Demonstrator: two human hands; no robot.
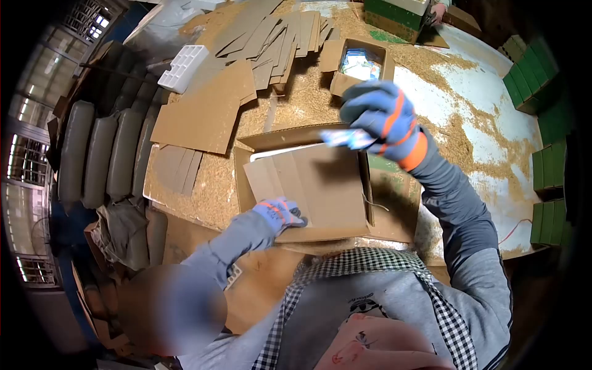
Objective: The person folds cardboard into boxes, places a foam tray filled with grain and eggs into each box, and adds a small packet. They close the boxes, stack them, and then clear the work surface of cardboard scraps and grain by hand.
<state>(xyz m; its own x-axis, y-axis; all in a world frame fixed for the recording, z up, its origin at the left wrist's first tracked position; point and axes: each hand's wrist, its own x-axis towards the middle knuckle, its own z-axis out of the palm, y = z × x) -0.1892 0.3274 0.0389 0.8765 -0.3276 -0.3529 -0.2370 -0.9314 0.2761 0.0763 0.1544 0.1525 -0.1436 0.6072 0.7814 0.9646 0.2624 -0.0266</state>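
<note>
Head view: right hand holds packet long-axis leftward.

Small blue-and-white packet, blurred, perhaps plastic, in the right hand; flat brown cardboard sheet, slightly askew in an open carton, under the left hand.

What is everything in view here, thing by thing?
Held packet: one, bluish, in right hand
Cardboard sheet: one, brown, over large box
Large box: one, brown, near table edge
Small box: one, brown, beyond large box
Loose packets: several, bluish, in small box
Table: one, white, centre
Cardboard pieces: many, brown, table's left
Tray: one, white, table's left
Green boxes: several, green, right
Padded shapes: several, grey, left
Co-worker's hand: one, top right
Left hand: one, blue-orange glove, on sheet
Right hand: one, blue-orange glove, over large box
</note>
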